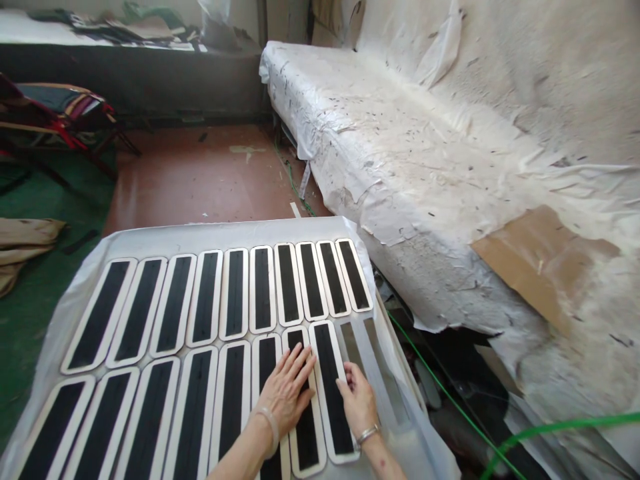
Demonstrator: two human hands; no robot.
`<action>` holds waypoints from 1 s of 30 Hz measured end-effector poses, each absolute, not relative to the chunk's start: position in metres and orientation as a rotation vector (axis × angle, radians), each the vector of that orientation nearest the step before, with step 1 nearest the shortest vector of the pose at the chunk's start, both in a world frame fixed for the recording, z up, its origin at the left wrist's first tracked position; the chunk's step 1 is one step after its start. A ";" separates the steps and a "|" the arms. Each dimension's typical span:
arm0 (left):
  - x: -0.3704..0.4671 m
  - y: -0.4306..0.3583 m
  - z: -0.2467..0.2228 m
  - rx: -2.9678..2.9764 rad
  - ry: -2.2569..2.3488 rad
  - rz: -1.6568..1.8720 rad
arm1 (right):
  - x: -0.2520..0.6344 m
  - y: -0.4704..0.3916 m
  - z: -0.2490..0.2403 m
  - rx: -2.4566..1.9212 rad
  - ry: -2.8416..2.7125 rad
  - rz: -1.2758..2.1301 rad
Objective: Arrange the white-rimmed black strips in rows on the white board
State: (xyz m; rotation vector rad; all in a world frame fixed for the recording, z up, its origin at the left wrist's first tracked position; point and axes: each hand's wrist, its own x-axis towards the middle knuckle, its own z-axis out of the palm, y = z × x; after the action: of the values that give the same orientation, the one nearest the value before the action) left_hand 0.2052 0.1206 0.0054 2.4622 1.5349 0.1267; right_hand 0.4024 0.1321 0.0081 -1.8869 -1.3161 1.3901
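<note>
White-rimmed black panels point(260, 287), long with rounded corners, lie in two rows on a table covered in pale sheeting point(225, 233). My left hand point(287, 383) rests flat, fingers stretched, on a panel near the right end of the front row. At that row's last panel point(333, 393), my right hand point(359, 400) has its thumb and curled fingers on the right edge, gripping it. Beneath the sheeting to the right, dark strips point(385, 373) show faintly. My left palm hides part of the panels under it.
On the right stands a long bench draped in stained white sheeting point(380, 147), with brown cardboard point(545, 260) on it. A green hose point(560, 427) runs at lower right. At left are a folding chair point(65, 107) and tan cloth point(25, 247); brown board point(200, 167) covers the floor beyond.
</note>
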 end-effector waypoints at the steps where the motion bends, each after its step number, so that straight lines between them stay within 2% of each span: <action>1: 0.206 0.121 0.006 2.466 1.540 0.121 | 0.403 0.136 0.009 -1.831 -1.264 1.456; 5: 0.209 0.120 0.007 2.491 1.541 0.082 | 0.408 0.145 0.012 -1.785 -1.320 1.567; 12: 0.214 0.119 0.001 2.498 1.529 0.047 | 0.413 0.149 0.016 -2.047 -1.757 1.276; 19: 0.219 0.120 -0.002 2.499 1.525 0.053 | 0.412 0.160 0.024 -2.179 -2.149 1.123; 30: 0.218 0.121 0.000 2.317 1.488 0.062 | 0.408 0.166 0.024 -2.226 -2.432 1.081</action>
State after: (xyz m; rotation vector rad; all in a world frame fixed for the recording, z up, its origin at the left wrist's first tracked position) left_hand 0.2181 0.1209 0.0002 2.3167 1.4876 0.0623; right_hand 0.4084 0.1661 0.0236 -2.2259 -2.4320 1.0811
